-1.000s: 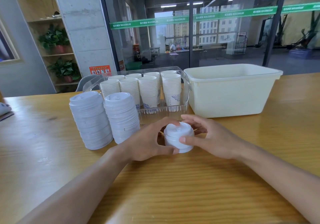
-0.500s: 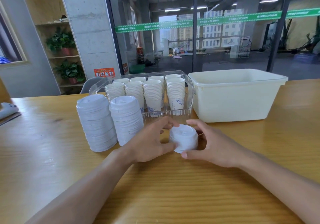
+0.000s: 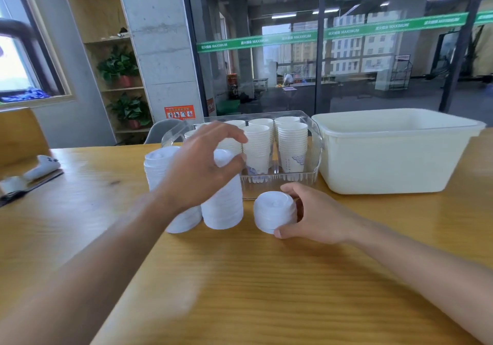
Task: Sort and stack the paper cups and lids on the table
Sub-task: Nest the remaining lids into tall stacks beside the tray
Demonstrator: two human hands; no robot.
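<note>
Nearest on the table (image 3: pixel 240 291), a change of grip: half a second back both hands cupped the short stack of lids (image 3: pixel 274 211); now held by the right hand (image 3: pixel 314 215) alone, thumb at the near base and fingers curled round the far side, stack resting on the wood just in front of the clear tray (image 3: pixel 317 142). Left hand (image 3: pixel 202 168) gone from that stack — lifted and swung leftward, now over the top of the right-hand tall lid stack (image 3: pixel 222 206), fingers loosely curled, thumb and fingertips around the topmost lid; blurred by motion, so whether gripping or only touching cannot be told. Beside it, partly hidden behind the wrist, the left-hand tall lid stack (image 3: pixel 160 166), both towers standing close together. Likely meaning — short stack squared up, and a tall tower being steadied or opened to take it, so merging looks to be the step in hand. Farther back, nested columns of paper cups (image 3: pixel 292 144) upright in the tray, apparently sorted. To the right, the cream tub (image 3: pixel 386 158), its contents out of sight.
</note>
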